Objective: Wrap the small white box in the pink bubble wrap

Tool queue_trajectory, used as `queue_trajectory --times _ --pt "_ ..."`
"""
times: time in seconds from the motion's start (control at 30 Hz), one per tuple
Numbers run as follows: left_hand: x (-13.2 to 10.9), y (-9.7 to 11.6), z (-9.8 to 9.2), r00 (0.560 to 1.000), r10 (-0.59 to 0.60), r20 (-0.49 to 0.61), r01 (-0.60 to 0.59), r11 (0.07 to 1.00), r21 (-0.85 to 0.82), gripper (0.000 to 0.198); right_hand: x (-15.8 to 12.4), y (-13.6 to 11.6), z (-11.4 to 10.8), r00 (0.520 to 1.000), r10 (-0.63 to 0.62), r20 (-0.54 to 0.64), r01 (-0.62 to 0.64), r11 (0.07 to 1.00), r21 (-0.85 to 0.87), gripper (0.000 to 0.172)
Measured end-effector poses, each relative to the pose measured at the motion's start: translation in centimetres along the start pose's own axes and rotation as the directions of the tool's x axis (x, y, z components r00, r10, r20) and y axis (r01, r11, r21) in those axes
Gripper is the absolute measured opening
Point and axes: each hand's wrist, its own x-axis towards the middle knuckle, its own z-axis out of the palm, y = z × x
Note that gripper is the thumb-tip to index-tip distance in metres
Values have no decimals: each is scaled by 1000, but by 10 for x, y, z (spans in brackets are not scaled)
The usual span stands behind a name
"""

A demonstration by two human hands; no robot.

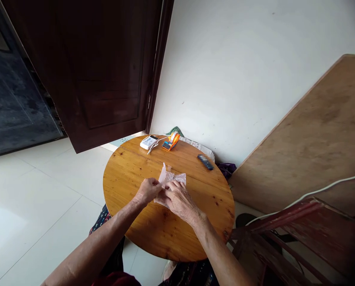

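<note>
- Gripping bubble wrap (175, 177) at tabletop (126, 174) centre with left hand (147, 190) and right hand (180, 200), both hands clamped on it.
- Open toward rim from 6 to 9 o'clock.
- Crowded at 12 o'clock edge by tape dispenser (171, 141).

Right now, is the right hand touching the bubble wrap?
Touching. The head view shows the right hand holding the bubble wrap, fingers covering its near edge; the left hand pinches it too.
</note>
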Motion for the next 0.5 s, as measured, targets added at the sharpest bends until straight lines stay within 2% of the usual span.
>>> queue_trajectory --times 0.17,0.27,0.33,0.4,0.43,0.5 --pt "-10 10 -4 986 -15 165 24 998 -52 11 -4 -2 4 992 53 -117 -39 993 112 11" --pt "-11 10 -4 983 0 186 -11 998 54 15 -18 -2 4 964 156 -217 -114 975 193 24" --pt "-12 10 -2 984 85 154 -119 968 222 13 -35 2 7 899 311 -308 -232 936 267 32" --pt "-15 11 2 968 209 140 -248 882 402 10 -55 8 15 776 529 -343 -410 837 362 40" --pt "-16 11 3 957 249 148 -290 829 478 11 -64 11 20 713 630 -308 -496 763 415 46" --pt "-19 13 4 949 265 171 -313 728 610 13 -79 15 29 625 763 -165 -607 608 511 55"
